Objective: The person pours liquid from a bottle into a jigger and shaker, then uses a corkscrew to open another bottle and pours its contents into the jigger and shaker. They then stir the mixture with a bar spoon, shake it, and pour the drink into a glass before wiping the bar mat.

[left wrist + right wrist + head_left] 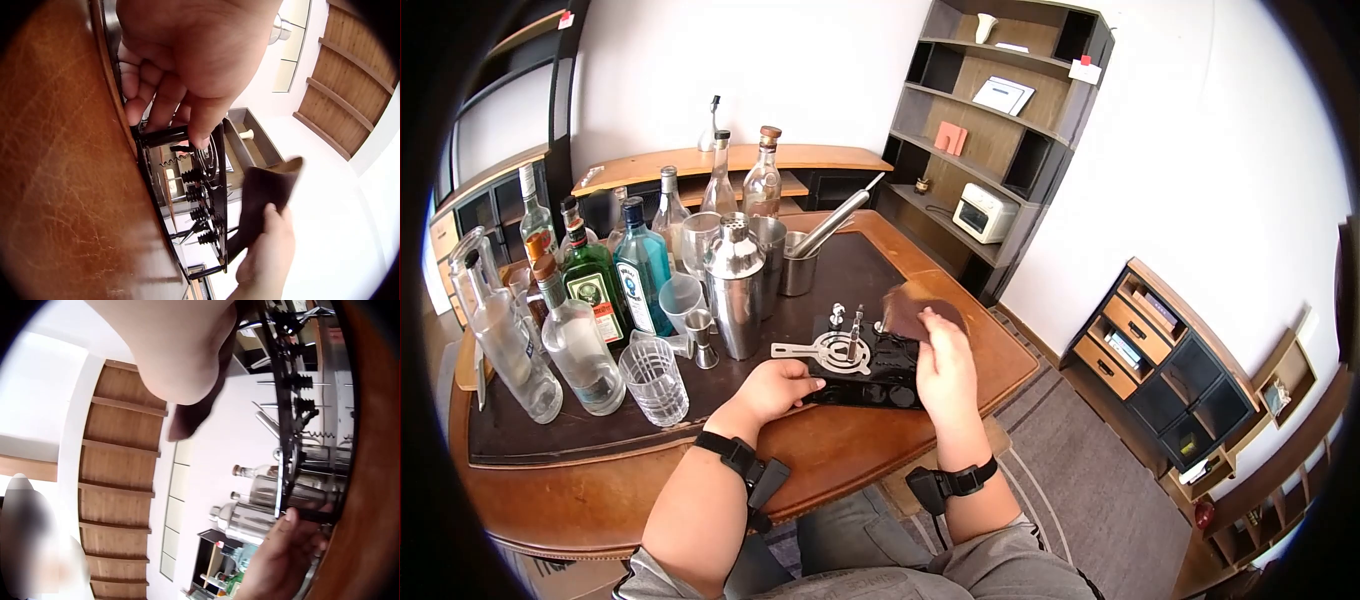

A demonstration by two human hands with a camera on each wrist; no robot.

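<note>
My left hand (775, 388) grips the near left corner of a black bar-tool stand (865, 391), thumb on its top edge. A hawthorne strainer (837, 352) lies flat on the stand's top. Several pourers (195, 192) and a corkscrew (175, 160) hang through the top panel, as the left wrist view shows. Above the stand's right end, my right hand (948, 372) holds a dark brown cloth (265, 195), thumb on one side of it. The cloth is blurred in the head view. In the right wrist view my palm hides most of the cloth (195, 419).
Left of the stand are a steel shaker (736, 290), a jigger (701, 338), a cut-glass tumbler (654, 382) and several bottles, among them a green one (593, 285). Behind it a steel cup (798, 272) holds long bar tools. The wooden table edge (1025, 365) curves at the right.
</note>
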